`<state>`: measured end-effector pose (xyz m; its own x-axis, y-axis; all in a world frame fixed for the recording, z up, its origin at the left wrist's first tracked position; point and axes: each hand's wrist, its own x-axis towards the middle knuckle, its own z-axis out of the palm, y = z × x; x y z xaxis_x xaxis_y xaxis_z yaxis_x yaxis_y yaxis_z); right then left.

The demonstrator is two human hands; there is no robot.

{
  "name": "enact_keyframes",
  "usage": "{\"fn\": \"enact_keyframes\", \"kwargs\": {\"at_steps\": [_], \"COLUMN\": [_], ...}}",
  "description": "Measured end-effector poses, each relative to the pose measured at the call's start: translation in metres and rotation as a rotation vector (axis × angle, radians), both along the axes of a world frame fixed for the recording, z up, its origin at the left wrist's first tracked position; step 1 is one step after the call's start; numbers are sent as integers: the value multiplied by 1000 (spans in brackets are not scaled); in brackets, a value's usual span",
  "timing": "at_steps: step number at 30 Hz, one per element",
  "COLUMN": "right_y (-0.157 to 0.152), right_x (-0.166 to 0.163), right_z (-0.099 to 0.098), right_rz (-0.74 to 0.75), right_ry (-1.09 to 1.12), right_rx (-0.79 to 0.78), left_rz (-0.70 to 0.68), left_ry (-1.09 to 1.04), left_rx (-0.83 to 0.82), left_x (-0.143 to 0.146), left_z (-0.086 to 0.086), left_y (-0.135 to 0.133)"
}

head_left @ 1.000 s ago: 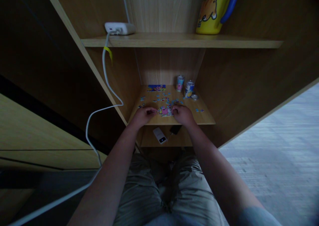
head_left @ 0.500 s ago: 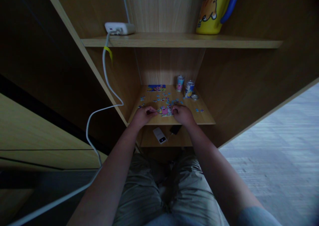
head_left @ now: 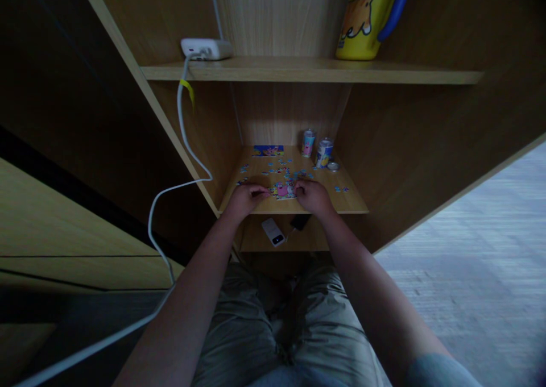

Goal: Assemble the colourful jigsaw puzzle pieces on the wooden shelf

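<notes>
A partly joined jigsaw puzzle [head_left: 282,190] with a pink cartoon figure lies near the front edge of the middle shelf. At its left edge, my left hand [head_left: 251,197] has thumb and fingers drawn together on the border of the puzzle. My right hand [head_left: 312,195] is closed at the opposite edge, its curled fingertips against the puzzle; whatever they pinch is hidden. Loose jigsaw pieces [head_left: 281,171] are scattered behind the joined part, and a few more pieces [head_left: 341,189] lie to the right. Farther back rests a blue picture card [head_left: 268,150].
Two printed cans [head_left: 307,143] [head_left: 323,153] stand at the back right beside a round lid [head_left: 333,166]. A phone [head_left: 273,232] lies on the shelf below. Overhead, the upper shelf [head_left: 298,75] carries a white charger [head_left: 207,49] and a yellow bottle [head_left: 358,23]. A white cable [head_left: 181,120] hangs left.
Both hands stay at the puzzle's edges with hardly any shift. The view has moved very slightly; the pieces and cans look the same.
</notes>
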<state>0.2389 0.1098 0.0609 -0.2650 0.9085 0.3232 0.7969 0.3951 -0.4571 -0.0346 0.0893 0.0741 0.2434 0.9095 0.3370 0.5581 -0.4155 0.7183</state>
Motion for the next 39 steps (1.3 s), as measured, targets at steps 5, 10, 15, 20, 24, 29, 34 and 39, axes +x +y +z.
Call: {"fn": "enact_keyframes", "kwargs": {"at_steps": [5,10,15,20,24,29,34,39], "right_y": [0,1,1,2,2,2,3,3], "right_x": [0,0,0,0,0,1,1,0], "right_z": [0,0,-1,-1,-2,-2,-3,-3], "right_rz": [-7,-11,-17,5,0,11,0,4], "right_ry": [-9,-14,-21,-11,-1,-1,1,-16], "right_rx": [-4,-11,-6,-1,5,-5,-4,3], "left_rz": [-24,-46,-52,-60,-90,-79,-69,-86], "left_ry": [42,104,131,164,146,159,155,151], "left_rx": [75,131,177,225,224,224,238,216], "left_x": [-1,0,0,-2,-3,-2,-2,-2], "left_z": [-1,-4,-5,-9,-11,-9,-9,-9], "left_y": [3,4,5,8,10,8,7,8]}}
